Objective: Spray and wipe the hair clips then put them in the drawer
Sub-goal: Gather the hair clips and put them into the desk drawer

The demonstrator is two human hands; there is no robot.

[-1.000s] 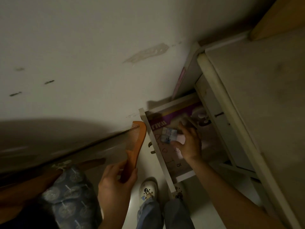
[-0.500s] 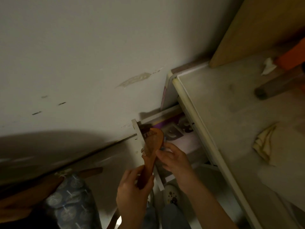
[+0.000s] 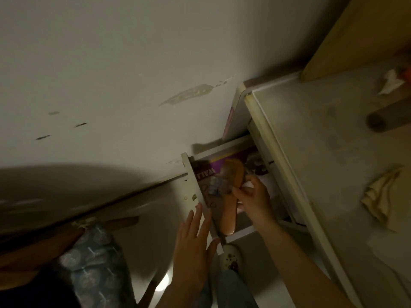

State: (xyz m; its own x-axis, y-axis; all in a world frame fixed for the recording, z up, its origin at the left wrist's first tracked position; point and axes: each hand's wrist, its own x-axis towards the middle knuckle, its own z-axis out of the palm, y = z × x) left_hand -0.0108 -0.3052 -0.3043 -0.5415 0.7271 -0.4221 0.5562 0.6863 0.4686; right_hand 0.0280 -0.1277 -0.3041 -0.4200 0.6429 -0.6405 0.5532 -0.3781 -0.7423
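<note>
A dim room: a pale wall (image 3: pixel 133 63) beside a white table (image 3: pixel 322 163) with its drawer (image 3: pixel 191 185) pulled out. The right hand (image 3: pixel 253 198) is inside the drawer, fingers curled around the orange comb (image 3: pixel 231 196). A blurred pale-blue hair clip (image 3: pixel 214 185) lies just left of its fingertips. The left hand (image 3: pixel 193 245), fingers straight, rests against the drawer front.
</note>
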